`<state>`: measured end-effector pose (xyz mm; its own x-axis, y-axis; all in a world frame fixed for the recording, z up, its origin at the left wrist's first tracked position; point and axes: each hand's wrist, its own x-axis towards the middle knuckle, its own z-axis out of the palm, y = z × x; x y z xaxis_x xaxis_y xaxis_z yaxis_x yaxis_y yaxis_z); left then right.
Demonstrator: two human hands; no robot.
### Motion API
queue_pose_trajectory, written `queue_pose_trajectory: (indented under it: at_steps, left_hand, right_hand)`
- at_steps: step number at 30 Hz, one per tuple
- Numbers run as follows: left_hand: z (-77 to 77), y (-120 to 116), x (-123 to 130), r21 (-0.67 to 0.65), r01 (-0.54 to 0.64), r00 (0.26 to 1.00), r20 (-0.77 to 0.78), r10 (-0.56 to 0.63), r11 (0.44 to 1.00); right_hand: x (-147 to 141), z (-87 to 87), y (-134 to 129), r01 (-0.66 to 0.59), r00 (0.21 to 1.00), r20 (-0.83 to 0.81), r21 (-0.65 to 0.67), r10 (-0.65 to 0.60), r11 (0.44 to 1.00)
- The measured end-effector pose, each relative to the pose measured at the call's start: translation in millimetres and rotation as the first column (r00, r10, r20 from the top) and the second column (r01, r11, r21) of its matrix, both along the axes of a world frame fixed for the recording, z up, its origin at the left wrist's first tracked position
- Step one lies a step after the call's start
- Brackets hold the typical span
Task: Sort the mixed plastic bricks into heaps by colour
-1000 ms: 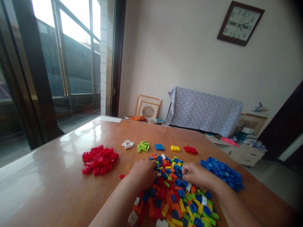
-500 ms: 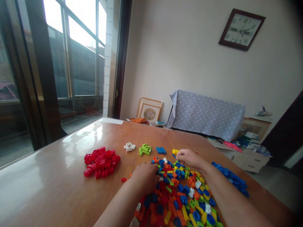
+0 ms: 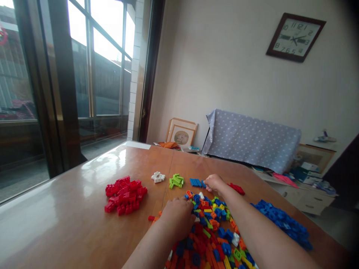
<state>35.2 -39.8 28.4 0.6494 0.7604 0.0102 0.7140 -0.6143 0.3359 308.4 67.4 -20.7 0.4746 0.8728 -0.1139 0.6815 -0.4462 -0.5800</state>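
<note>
My right hand [image 3: 214, 183] is closed in a pinch on a blue brick [image 3: 203, 184], at the right end of a short row of blue bricks [image 3: 195, 182]. My left hand [image 3: 178, 215] rests at the left edge of a large mixed pile of bricks [image 3: 213, 239]; its fingers are curled and their tips are hidden, so what they hold cannot be made out. Green bricks [image 3: 176, 181] and white bricks [image 3: 158, 177] lie in small heaps beyond my left hand.
A heap of red bricks [image 3: 125, 195] is on the left of the wooden table [image 3: 75, 224]. Dark blue bricks [image 3: 283, 222] lie at the right, beyond my right forearm. Some red pieces [image 3: 237, 188] lie behind my right wrist.
My right hand has moved left, from the yellow bricks to the blue row, with a blue brick at its fingertips. My left hand stays by the pile. The view has shifted slightly.
</note>
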Motion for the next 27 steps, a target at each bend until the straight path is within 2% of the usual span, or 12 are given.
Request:
queue_pose_trajectory:
  at_steps: [5,8,18,23,27]
  left_hand:
    - [4.3,-1.7,0.1,-0.026,-0.008,1.0,-0.021,0.007,1.0]
    - [4.7,-1.9,0.0,-0.016,-0.004,1.0,-0.019,0.004,1.0]
    - [-1.3,-0.9,1.6,-0.001,-0.012,1.0,-0.002,0.012,1.0]
    - [-0.2,-1.6,2.1,-0.004,-0.019,1.0,-0.009,0.019,1.0]
    - [-0.5,-2.3,1.9,0.005,-0.013,1.0,0.002,0.013,1.0]
  right_hand:
    - [7.8,-13.1,3.3,-0.013,1.0,-0.028,-0.079,0.01,0.997]
    - [7.1,-17.2,7.3,-0.046,0.998,-0.042,-0.084,0.042,0.995]
    - [4.0,-22.4,10.5,-0.184,0.983,0.043,0.136,0.179,0.974]
    - [4.1,-22.1,14.6,-0.228,0.97,0.116,0.15,0.212,0.962]
    - [4.4,-14.5,18.2,-0.282,0.946,0.203,0.134,0.253,0.95]
